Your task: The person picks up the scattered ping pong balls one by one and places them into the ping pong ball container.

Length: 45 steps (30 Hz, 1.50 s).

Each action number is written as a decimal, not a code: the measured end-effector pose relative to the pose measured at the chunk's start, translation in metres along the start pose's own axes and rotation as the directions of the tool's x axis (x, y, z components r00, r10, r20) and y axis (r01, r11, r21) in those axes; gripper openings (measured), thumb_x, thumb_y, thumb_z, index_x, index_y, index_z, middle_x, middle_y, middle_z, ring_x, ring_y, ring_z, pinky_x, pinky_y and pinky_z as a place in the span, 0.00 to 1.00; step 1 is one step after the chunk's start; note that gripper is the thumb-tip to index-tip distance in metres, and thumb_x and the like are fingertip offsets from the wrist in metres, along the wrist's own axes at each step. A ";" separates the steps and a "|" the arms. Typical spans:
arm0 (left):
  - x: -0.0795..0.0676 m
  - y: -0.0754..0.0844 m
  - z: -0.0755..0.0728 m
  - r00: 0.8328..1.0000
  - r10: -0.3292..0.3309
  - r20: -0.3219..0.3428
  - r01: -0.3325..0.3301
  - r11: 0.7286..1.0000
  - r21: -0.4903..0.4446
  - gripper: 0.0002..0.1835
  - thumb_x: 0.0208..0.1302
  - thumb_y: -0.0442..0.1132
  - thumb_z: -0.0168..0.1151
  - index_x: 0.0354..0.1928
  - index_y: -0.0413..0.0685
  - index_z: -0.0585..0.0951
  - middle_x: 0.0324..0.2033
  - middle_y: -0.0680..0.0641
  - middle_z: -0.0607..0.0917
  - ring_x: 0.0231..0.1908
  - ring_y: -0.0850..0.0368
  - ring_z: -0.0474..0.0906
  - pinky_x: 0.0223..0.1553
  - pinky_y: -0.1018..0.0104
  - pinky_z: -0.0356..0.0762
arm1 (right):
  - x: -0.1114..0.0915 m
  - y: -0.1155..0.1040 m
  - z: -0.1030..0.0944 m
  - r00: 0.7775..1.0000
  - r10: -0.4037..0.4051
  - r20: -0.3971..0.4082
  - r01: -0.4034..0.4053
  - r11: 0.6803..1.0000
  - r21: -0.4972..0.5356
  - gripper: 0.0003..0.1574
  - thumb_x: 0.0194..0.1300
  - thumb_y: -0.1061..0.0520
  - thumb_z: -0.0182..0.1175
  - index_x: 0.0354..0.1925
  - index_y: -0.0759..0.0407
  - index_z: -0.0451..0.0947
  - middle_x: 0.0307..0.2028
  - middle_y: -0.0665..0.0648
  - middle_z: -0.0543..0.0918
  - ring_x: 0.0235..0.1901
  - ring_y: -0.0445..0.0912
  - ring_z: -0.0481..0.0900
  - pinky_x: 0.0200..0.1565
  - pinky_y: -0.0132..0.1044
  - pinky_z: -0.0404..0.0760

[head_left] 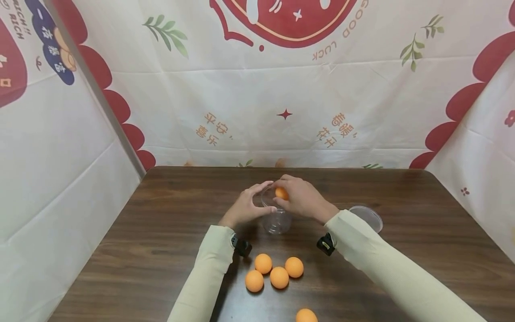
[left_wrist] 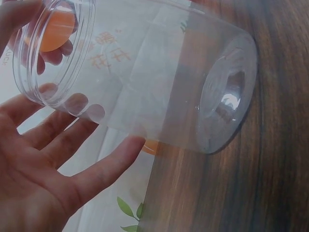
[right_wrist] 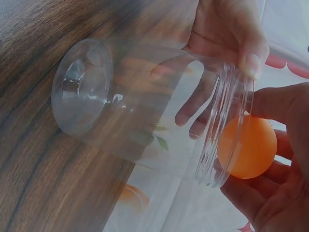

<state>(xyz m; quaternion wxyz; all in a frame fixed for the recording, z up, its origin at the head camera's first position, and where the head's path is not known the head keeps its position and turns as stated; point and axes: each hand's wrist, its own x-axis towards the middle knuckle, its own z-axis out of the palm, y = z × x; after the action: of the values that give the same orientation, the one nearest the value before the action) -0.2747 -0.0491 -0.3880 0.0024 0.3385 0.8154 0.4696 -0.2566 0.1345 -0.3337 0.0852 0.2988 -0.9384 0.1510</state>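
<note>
A clear plastic jar (head_left: 277, 222) stands upright on the table, its threaded mouth at the top. My left hand (head_left: 246, 206) grips it around the upper part, thumb by the rim and fingers spread along the far wall, as the left wrist view shows. An orange ping-pong ball (right_wrist: 248, 146) is pinched in my right hand (head_left: 301, 196) right at the jar's mouth, partly seen through the rim. Through the see-through wall, the inside of the jar (left_wrist: 159, 82) shows no ball at its bottom.
Several loose orange balls (head_left: 279, 277) lie grouped on the table in front of the jar. Another ball (head_left: 306, 315) sits nearer the front, cut by the frame edge. A clear round lid (head_left: 368, 218) lies right of the jar, beside the right sleeve. A printed cloth (head_left: 249, 98) hangs behind the table.
</note>
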 end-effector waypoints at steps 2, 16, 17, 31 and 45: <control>0.002 -0.011 0.003 1.000 0.004 -0.006 -0.004 1.000 -0.004 0.37 0.51 0.41 0.67 0.63 0.46 0.63 0.59 0.44 0.69 0.58 0.47 0.66 0.56 0.48 0.63 | 0.000 0.000 0.000 1.000 -0.006 -0.006 0.006 1.000 -0.006 0.21 0.53 0.51 0.63 0.44 0.59 0.78 0.39 0.54 0.78 0.27 0.42 0.72 0.26 0.32 0.74; 0.002 -0.021 0.002 1.000 0.014 0.000 -0.014 1.000 -0.011 0.38 0.49 0.52 0.66 0.63 0.55 0.64 0.60 0.52 0.68 0.59 0.59 0.65 0.57 0.59 0.65 | -0.002 0.002 0.001 1.000 -0.004 -0.007 0.004 1.000 0.014 0.21 0.53 0.50 0.64 0.45 0.57 0.78 0.40 0.54 0.78 0.28 0.42 0.73 0.29 0.34 0.75; 0.002 -0.021 0.002 1.000 0.015 0.003 -0.015 1.000 -0.012 0.38 0.49 0.52 0.66 0.63 0.55 0.64 0.60 0.53 0.68 0.59 0.59 0.64 0.57 0.60 0.64 | -0.003 0.002 0.001 1.000 -0.004 -0.007 0.004 1.000 0.016 0.21 0.53 0.50 0.64 0.45 0.57 0.78 0.40 0.54 0.78 0.28 0.42 0.73 0.29 0.34 0.75; 0.003 -0.022 0.001 0.999 0.038 0.010 -0.038 0.998 -0.060 0.38 0.50 0.48 0.66 0.63 0.47 0.64 0.60 0.49 0.69 0.58 0.54 0.66 0.57 0.58 0.64 | -0.005 0.003 0.002 1.000 -0.015 -0.015 0.015 1.000 -0.005 0.20 0.54 0.50 0.62 0.45 0.55 0.79 0.40 0.54 0.80 0.27 0.41 0.73 0.28 0.33 0.74; 0.001 -0.020 0.000 1.000 0.004 0.022 -0.002 0.997 -0.073 0.38 0.50 0.52 0.65 0.64 0.57 0.63 0.58 0.51 0.71 0.57 0.55 0.67 0.58 0.56 0.63 | -0.010 0.003 0.002 1.000 -0.022 -0.003 0.022 0.999 0.047 0.24 0.56 0.49 0.60 0.50 0.57 0.76 0.46 0.56 0.79 0.41 0.48 0.78 0.40 0.43 0.77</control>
<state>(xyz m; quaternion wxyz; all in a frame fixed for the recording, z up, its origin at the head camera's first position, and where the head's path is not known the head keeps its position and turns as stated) -0.2867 -0.0551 -0.4033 0.0232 0.3445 0.7972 0.4952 -0.2506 0.1419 -0.3389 0.0812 0.3107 -0.9312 0.1725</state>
